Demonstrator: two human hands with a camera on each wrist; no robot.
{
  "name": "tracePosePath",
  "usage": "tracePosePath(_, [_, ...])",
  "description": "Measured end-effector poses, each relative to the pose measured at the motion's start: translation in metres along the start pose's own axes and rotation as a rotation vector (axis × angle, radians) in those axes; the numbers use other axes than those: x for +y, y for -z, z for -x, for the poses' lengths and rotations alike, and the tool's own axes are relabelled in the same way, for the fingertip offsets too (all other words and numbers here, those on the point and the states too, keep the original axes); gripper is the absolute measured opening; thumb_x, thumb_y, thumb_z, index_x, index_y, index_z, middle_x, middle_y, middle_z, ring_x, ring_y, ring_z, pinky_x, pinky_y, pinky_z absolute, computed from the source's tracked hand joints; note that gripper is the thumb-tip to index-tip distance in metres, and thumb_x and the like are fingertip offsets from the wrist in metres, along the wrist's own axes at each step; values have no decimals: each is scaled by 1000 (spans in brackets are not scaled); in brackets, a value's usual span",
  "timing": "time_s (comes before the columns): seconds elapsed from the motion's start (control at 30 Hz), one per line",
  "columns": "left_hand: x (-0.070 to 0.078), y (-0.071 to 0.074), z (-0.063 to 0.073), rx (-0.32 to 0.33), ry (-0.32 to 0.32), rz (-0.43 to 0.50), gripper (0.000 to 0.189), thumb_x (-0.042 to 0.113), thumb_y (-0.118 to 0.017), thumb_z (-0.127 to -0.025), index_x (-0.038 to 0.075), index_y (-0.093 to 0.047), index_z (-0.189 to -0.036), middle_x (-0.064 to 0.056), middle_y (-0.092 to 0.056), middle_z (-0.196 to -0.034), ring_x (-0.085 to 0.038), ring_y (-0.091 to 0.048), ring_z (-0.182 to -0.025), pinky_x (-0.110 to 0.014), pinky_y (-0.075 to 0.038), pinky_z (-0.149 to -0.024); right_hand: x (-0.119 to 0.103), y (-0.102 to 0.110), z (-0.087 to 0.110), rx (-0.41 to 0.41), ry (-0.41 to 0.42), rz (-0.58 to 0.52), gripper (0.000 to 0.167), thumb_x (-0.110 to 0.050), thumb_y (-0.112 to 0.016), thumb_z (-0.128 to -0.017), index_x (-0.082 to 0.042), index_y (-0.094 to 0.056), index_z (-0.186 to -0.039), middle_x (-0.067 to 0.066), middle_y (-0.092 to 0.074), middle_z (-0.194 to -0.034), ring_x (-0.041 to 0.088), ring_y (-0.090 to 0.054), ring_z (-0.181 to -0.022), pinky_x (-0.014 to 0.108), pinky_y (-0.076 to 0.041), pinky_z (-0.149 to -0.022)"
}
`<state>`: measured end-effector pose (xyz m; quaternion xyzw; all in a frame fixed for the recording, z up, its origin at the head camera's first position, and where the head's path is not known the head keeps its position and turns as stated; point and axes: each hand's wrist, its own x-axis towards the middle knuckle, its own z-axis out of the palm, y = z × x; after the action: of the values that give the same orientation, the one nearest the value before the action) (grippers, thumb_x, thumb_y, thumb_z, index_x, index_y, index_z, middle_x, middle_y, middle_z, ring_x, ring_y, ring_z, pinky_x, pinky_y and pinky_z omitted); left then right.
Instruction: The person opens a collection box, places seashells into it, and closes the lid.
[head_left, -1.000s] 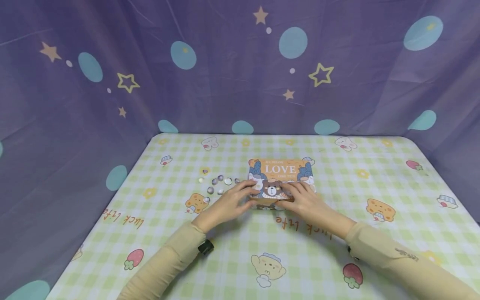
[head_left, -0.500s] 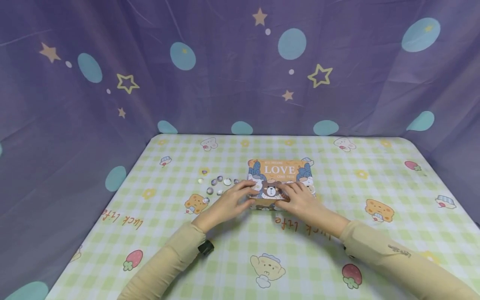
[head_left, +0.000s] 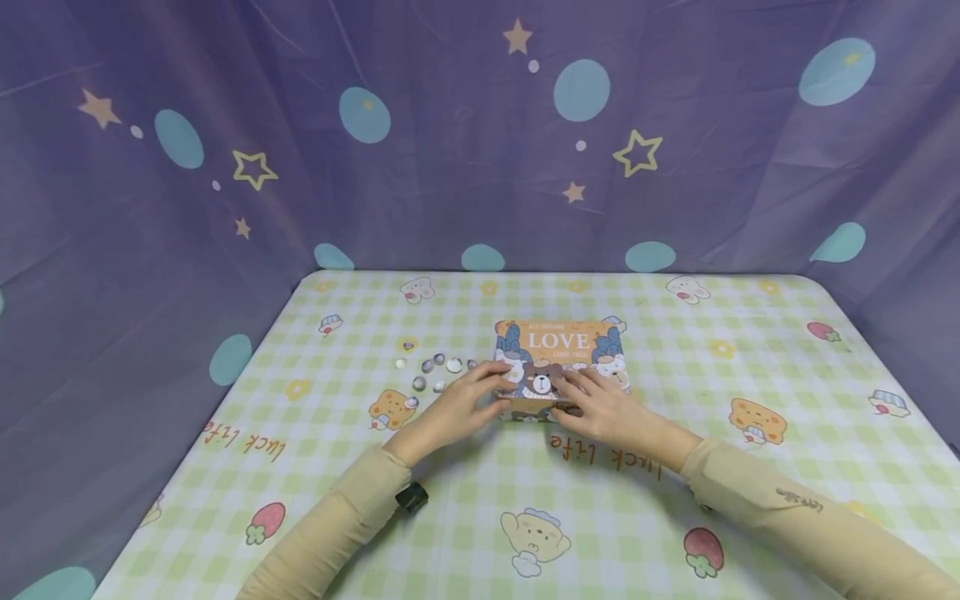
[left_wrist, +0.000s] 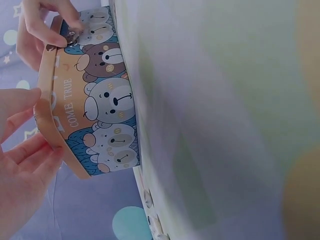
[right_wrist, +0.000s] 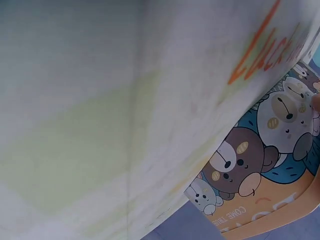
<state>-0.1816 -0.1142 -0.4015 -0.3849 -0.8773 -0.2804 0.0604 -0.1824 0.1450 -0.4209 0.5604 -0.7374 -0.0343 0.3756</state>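
My left hand [head_left: 467,398] clamped on box [head_left: 558,342] rim [left_wrist: 46,77], likely steadying it. Right hand [head_left: 606,410] pinches box at clasp [left_wrist: 73,36], seemingly for purchase. Box between my fingers. Small pieces [head_left: 453,365] beside left knuckles, perhaps for working room.

At left in the left wrist view, the box [left_wrist: 107,95] looks like smooth printed card, its clasp [left_wrist: 73,36] shiny metal. In the head view, the curtain [head_left: 450,158] up top is creased cloth; the pieces [head_left: 453,365] left of centre look glossy.
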Motion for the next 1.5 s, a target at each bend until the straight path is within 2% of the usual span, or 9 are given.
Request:
tracePosePath(0.1, [0, 0, 0, 3, -4, 0, 21, 18, -58, -86, 12, -61, -105, -7, -45, -128, -21, -45, -115, -30, -37, -96, 0, 1, 2, 10, 4, -41, 26, -1, -41, -86, -11, -60, -101, 21, -55, -110, 36, -55, -97, 44, -47, -80])
tracePosePath(0.2, [0, 0, 0, 3, -6, 0, 21, 18, -58, -86, 11, -60, -105, -7, -45, -128, -21, -46, -114, -30, -37, -96, -1, 4, 1, 44, -27, -118, 26, -3, -48, -78, -10, -63, -99, 21, -55, -110, 35, -55, -98, 44, -46, -82])
tracePosePath(0.47, [0, 1, 0, -1, -5, 10, 21, 16, -57, -86, 11, -60, -106, -8, -45, -128, -21, -45, -116, -29, -36, -96, -2, 12, -2, 126, -107, -275, 31, -9, -33, -93, -4, -63, -99, 19, -56, -110, 32, -57, -95, 45, -46, -81])
tracePosePath(0.77, [-1, 0, -1, 19, -35, -1, 22, 13, -58, -85, 10, -61, -107, -10, -46, -127, -22, -45, -116, -28, -37, -96, -2, 13, -3, 165, -153, -288, 24, -8, -38, -91, -3, -61, -88, 15, -59, -104, 29, -57, -93, 41, -48, -80])
tracePosePath(0.93, [-2, 1, -2, 62, -62, 7, 24, 11, -60, -83, 9, -61, -108, -11, -47, -126, -23, -45, -116, -29, -37, -96, -1, 14, -8, 195, -191, -273, 23, -8, -38, -91, 0, -59, -88, 14, -60, -102, 27, -58, -91, 39, -48, -80])
tracePosePath(1.17, [-3, 5, -9, 159, -128, 16, 26, 9, -61, -82, 6, -60, -108, -13, -51, -121, -24, -49, -112, -29, -38, -94, 8, 22, -19, 202, -304, -309, 20, -13, -46, -91, -1, -59, -84, 12, -61, -94, 23, -59, -84, 34, -49, -76])
tracePosePath(1.33, [-4, 13, -16, 223, -172, 42, 28, 9, -63, -80, 5, -60, -107, -14, -54, -116, -24, -51, -108, -27, -39, -93, 17, 29, -25, 201, -392, -366, 12, -13, -56, -86, -1, -60, -85, 12, -62, -93, 23, -60, -81, 34, -49, -73])
tracePosePath(1.5, [-1, 20, -22, 252, -167, 27, 26, 10, -63, -80, 6, -61, -106, -11, -57, -113, -21, -53, -106, -24, -38, -93, 26, 34, -30, 180, -486, -362, 14, -10, -68, -75, -5, -60, -86, 5, -62, -82, 16, -58, -70, 28, -49, -60])
